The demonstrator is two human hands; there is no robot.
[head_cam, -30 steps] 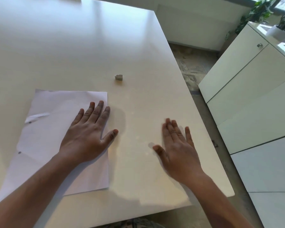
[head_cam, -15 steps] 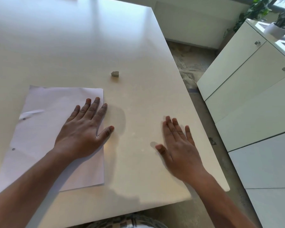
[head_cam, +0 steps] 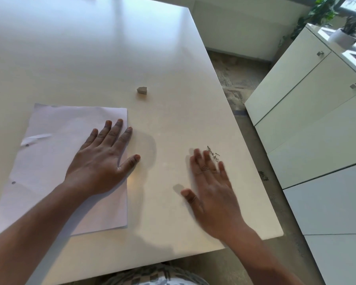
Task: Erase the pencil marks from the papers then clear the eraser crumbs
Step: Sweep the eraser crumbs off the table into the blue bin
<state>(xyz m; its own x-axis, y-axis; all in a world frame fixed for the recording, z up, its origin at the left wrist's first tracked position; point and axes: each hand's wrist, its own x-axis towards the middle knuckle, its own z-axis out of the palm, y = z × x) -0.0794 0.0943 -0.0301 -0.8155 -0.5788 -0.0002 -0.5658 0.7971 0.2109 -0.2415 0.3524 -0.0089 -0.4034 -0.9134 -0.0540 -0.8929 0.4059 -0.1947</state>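
I see: table cream-white | paper pale lilac-white, frame left | eraser grey, ridged | crumbs dark grey | cabinets white, frame right

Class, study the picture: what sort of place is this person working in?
Probably a home or office room: a large white table, white cabinets with metal knobs, and potted plants by a window.

L hand: palm down, fingers straight, slightly spread, thumb out to the side. Forearm runs in from lower-left corner. R hand: palm down, fingers extended and close together, thumb splayed inward; blurred, esp. at fingertips. R forearm enters from lower-right edge. Both hands flat, gripping nothing. Hands well apart.
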